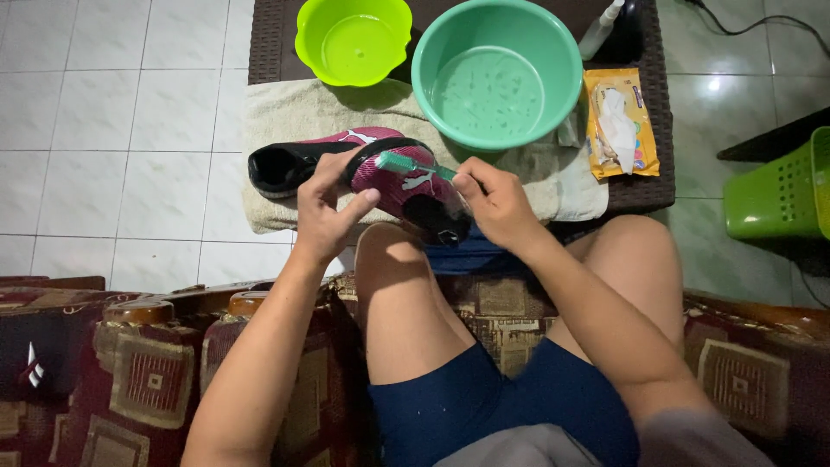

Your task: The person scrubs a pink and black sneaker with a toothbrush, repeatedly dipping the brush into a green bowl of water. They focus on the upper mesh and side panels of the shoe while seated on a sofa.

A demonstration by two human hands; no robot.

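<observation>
Shoe (406,186), magenta and black, sits between both hands above the knees; left hand (324,207) is clamped on its upper side, thumb pressed to the magenta panel; right hand (500,203) is closed around a green toothbrush (413,164), whose head lies on the shoe just beside the left fingers; beyond the hands a towel (294,112) carries a teal basin (497,73) and lime bowl (353,39); wipes pack (620,121) lies right of the right hand.
</observation>
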